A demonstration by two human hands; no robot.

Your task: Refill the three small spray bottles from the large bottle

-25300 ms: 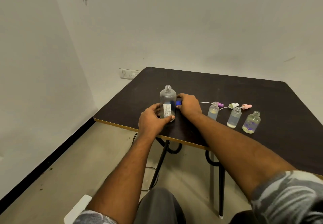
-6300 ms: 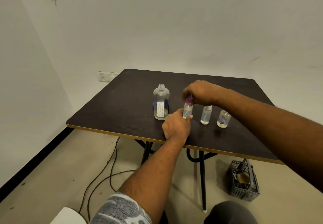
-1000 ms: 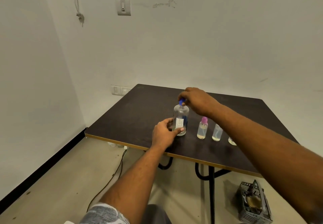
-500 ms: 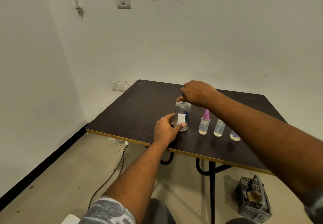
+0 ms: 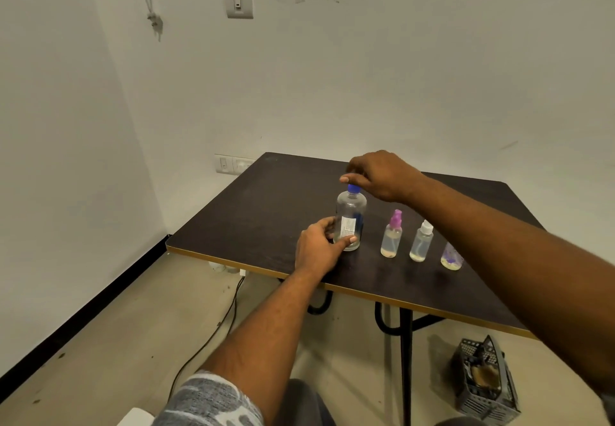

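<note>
The large clear bottle [image 5: 351, 217] stands upright on the dark table [image 5: 263, 212] with its blue cap [image 5: 353, 188] on. My left hand [image 5: 316, 249] grips the bottle's lower part from the near left. My right hand [image 5: 379, 174] hovers just above the cap with relaxed fingers, holding nothing. To the right stand three small bottles in a row, each with a little liquid: one with a purple spray head [image 5: 392, 237], one with a white head [image 5: 421, 242], and a third [image 5: 451, 257] whose top is hidden behind my right forearm.
The table's near edge [image 5: 366, 296] runs close in front of the bottles. On the floor under the right side sits a grey plastic basket [image 5: 482, 382]. A black cable [image 5: 213, 329] trails across the floor at the left.
My right hand has let go of the blue cap and risen slightly above it. The cap now shows on the large bottle. My left hand keeps its grip.
</note>
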